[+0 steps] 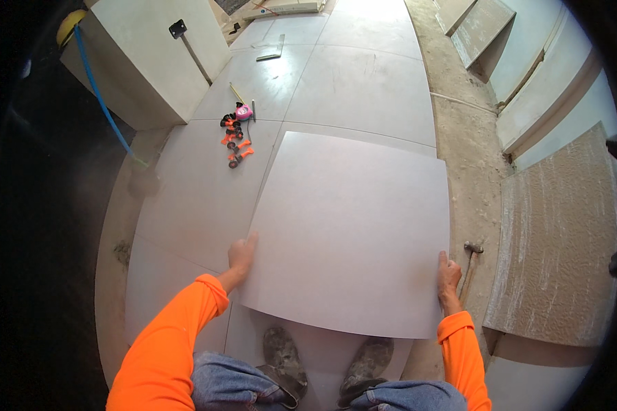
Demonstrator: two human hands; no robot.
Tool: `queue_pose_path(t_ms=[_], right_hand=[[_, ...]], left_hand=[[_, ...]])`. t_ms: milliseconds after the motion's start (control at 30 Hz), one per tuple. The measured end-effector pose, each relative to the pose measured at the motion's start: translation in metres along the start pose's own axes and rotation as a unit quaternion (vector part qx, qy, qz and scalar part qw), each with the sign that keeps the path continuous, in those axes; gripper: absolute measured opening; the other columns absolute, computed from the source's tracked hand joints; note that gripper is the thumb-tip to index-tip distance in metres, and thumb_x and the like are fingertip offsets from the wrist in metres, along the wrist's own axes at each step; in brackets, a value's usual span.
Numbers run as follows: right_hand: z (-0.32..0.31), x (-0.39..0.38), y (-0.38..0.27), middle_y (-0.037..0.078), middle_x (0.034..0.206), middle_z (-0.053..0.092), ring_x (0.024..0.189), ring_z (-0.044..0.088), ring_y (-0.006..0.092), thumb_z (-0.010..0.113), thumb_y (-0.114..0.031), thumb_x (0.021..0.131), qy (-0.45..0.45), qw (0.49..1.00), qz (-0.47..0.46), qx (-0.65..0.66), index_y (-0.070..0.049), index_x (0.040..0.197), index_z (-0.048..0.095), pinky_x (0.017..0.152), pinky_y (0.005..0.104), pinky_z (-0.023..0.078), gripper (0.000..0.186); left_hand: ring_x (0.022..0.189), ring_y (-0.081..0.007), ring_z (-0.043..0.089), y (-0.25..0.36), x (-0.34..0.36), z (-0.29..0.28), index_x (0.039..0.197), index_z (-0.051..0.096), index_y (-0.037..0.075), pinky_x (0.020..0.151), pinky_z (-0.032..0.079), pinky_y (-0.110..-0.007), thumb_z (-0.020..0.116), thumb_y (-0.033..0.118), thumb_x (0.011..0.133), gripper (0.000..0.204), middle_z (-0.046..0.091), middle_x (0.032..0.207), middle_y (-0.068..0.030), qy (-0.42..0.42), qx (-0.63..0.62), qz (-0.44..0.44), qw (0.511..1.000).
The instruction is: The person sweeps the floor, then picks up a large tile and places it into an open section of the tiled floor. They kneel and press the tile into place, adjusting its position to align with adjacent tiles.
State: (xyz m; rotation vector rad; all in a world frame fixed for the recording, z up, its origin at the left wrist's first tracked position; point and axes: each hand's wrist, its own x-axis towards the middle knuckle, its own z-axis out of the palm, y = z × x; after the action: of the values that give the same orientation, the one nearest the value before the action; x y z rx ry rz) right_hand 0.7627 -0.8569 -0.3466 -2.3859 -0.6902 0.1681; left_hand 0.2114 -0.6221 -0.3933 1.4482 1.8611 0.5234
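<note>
A large, light grey floor tile [349, 233] is held up over the laid floor, above and in front of my boots. My left hand [241, 252] grips its left edge, thumb along the top face and fingers hidden beneath. On the opposite edge, my right hand [449, 275] is closed round the tile the same way. The tile is slightly turned against the joints of the floor tiles [363, 85] below it.
Orange-and-black tile levelling clips [234, 140] lie beside a pink tape measure [243, 111]. Farther off is a metal square [271, 56]. A hammer [472, 257] rests on the bare strip at right, near tiles [555, 240] leaning on the wall. A white pillar [158, 48] stands left.
</note>
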Motion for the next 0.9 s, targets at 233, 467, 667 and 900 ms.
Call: queue_pose_path(t_ms=[233, 467, 667, 900], right_hand=[[0.012, 0.019, -0.009, 0.027, 0.075, 0.064, 0.071, 0.060, 0.0378, 0.058, -0.060, 0.101, -0.022, 0.999, 0.016, -0.018, 0.007, 0.074, 0.058, 0.074, 0.0524, 0.048, 0.073], [0.029, 0.024, -0.034, 0.034, 0.089, 0.068, 0.087, 0.066, 0.0496, 0.058, -0.055, 0.101, -0.046, 0.997, 0.012, -0.059, 0.008, 0.081, 0.064, 0.082, 0.0565, 0.050, 0.067], [0.018, 0.012, -0.055, 0.037, 0.101, 0.070, 0.102, 0.068, 0.0530, 0.061, -0.047, 0.101, -0.056, 0.991, -0.011, -0.120, 0.010, 0.092, 0.070, 0.089, 0.0564, 0.052, 0.058], [0.012, 0.026, -0.055, 0.037, 0.102, 0.071, 0.101, 0.069, 0.0531, 0.061, -0.051, 0.098, -0.096, 0.971, -0.021, -0.220, 0.010, 0.096, 0.075, 0.091, 0.0559, 0.053, 0.063]], left_hand=[[0.076, -0.0293, 0.058, -0.006, 0.017, 0.012, 0.082, 0.066, -0.006, 0.076, 0.048, -0.046, 0.055, 0.063, 0.099, 0.072, 0.063, 0.078, -0.0183, 0.003, 0.004, -0.003, 1.000], [0.093, -0.0431, 0.071, -0.019, 0.046, 0.020, 0.084, 0.071, -0.008, 0.086, 0.050, -0.053, 0.056, 0.057, 0.098, 0.068, 0.070, 0.087, -0.0303, 0.043, -0.018, 0.004, 0.999], [0.087, -0.0242, 0.063, -0.016, 0.055, 0.028, 0.095, 0.073, -0.003, 0.083, 0.052, -0.042, 0.070, 0.047, 0.094, 0.050, 0.068, 0.090, -0.0114, 0.088, -0.054, -0.011, 0.995], [0.095, -0.0227, 0.064, -0.001, 0.068, 0.009, 0.083, 0.067, 0.000, 0.083, 0.053, -0.042, 0.073, 0.045, 0.092, 0.046, 0.069, 0.099, -0.0109, -0.066, -0.028, -0.107, 0.992]])
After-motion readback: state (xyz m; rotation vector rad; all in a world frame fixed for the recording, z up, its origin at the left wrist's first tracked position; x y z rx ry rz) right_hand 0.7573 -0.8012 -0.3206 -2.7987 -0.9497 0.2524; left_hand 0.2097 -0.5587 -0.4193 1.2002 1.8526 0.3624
